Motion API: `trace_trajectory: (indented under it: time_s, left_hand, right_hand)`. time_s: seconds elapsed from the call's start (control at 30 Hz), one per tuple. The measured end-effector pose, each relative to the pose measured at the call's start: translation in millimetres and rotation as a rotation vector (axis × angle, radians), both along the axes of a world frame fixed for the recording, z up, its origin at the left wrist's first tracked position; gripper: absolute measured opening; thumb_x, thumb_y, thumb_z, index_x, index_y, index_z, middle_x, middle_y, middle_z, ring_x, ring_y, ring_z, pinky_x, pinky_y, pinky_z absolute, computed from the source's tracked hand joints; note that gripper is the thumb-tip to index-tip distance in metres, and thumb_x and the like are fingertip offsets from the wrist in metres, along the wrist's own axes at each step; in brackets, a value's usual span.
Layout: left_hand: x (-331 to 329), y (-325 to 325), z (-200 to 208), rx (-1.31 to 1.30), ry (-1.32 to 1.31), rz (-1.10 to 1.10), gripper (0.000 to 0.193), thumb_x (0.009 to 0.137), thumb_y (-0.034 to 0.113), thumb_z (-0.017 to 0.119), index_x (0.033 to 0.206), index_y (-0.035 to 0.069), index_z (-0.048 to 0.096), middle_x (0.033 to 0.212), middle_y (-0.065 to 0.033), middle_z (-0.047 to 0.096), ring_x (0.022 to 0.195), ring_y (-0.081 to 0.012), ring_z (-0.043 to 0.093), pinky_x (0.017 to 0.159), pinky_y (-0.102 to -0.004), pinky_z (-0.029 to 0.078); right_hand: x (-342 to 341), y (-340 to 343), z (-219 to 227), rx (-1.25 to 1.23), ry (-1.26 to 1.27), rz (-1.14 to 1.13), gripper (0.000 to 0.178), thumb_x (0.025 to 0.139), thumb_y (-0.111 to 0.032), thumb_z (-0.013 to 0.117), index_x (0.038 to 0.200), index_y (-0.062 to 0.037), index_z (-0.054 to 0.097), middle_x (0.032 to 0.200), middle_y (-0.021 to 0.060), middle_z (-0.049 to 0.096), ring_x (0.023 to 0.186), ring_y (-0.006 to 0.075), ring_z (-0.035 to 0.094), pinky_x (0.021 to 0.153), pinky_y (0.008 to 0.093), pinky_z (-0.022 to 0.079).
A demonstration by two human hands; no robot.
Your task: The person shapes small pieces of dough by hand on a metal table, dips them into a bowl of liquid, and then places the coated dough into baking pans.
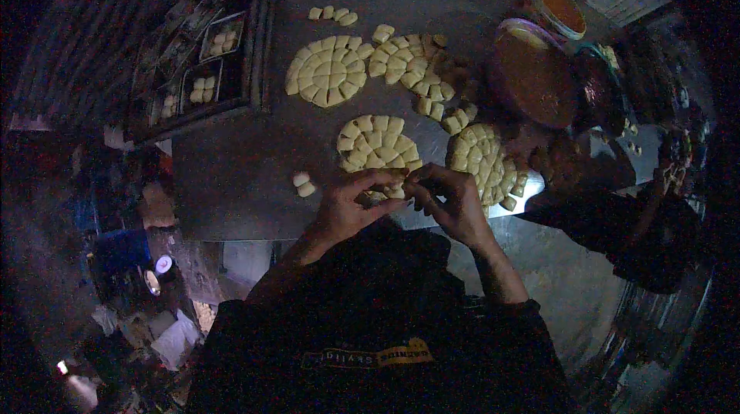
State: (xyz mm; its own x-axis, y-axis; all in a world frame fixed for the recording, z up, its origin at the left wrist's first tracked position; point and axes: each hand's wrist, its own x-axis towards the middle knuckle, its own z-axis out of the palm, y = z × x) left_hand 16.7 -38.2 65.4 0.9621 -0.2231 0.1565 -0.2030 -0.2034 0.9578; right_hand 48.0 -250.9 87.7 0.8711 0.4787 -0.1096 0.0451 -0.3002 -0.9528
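Note:
Both my hands meet at the table's near edge, over a small piece of pale dough point(395, 190). My left hand point(351, 204) has it between thumb and fingers. The fingers of my right hand point(455, 202) pinch at its right side; part of the dough is hidden by them. Just beyond lies a round of dough point(378, 143) cut into wedges and blocks, its near edge behind my hands. To the left, a pair of small dough pieces point(304, 184) sits apart. Right of my hands is another cut dough round point(479, 158).
Farther back lie a third cut round point(327, 71) and a curved band of dough pieces point(408, 63). A rack of tins point(223, 40), some holding dough balls, stands left. A wide basin point(532, 71) and an orange-filled bucket point(556, 7) stand back right. A dark-clothed person point(617, 225) appears at right.

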Motion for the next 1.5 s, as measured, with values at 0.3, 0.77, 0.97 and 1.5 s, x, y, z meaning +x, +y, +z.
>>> trace_trajectory:
  time_s: [0.3, 0.77, 0.97, 1.5]
  left_hand:
    - [-18.0, -31.3, -15.1, -0.752, 0.684, 0.36, 0.027, 0.098, 0.017, 0.061, 0.119, 0.0, 0.061, 0.112, -0.0087, 0.064, 0.093, -0.0201, 0.066, 0.086, -0.0383, 0.06]
    - [-66.0, 1.3, -48.4, -0.087, 0.124, 0.263, 0.047, 0.084, 0.014, 0.078, 0.125, 0.002, 0.058, 0.116, -0.0103, 0.067, 0.108, -0.0185, 0.063, 0.091, -0.0337, 0.051]
    - [-100.4, 45.6, -137.2, 0.228, 0.201, 0.315, 0.026, 0.092, 0.006, 0.064, 0.117, 0.002, 0.062, 0.105, -0.0101, 0.067, 0.096, -0.0209, 0.064, 0.085, -0.0352, 0.052]
    - [-54.9, 145.3, -159.4, 0.436, 0.288, 0.197, 0.083, 0.083, 0.009, 0.073, 0.153, 0.01, 0.028, 0.145, -0.0209, 0.045, 0.124, -0.0383, 0.054, 0.102, -0.0442, 0.046]
  right_hand:
    - [15.5, -1.4, -11.0, -0.185, -0.398, 0.111, 0.03, 0.084, -0.006, 0.074, 0.113, -0.0097, 0.072, 0.097, 0.0099, 0.069, 0.087, 0.0223, 0.066, 0.074, 0.0337, 0.056]
    - [17.9, 34.4, -31.9, 0.041, -0.113, 0.477, 0.019, 0.081, -0.005, 0.075, 0.097, -0.0024, 0.065, 0.105, 0.0138, 0.067, 0.096, 0.0312, 0.067, 0.08, 0.0376, 0.052]
    - [-26.4, 70.5, -55.0, -0.024, -0.392, 0.46, 0.037, 0.079, -0.007, 0.073, 0.115, -0.0083, 0.067, 0.117, 0.0128, 0.062, 0.103, 0.0298, 0.062, 0.082, 0.0413, 0.05]
    - [20.9, 175.7, -139.9, -0.127, -0.763, 0.516, 0.033, 0.084, -0.013, 0.067, 0.116, -0.0089, 0.064, 0.12, 0.0123, 0.06, 0.107, 0.0331, 0.059, 0.093, 0.0418, 0.048]
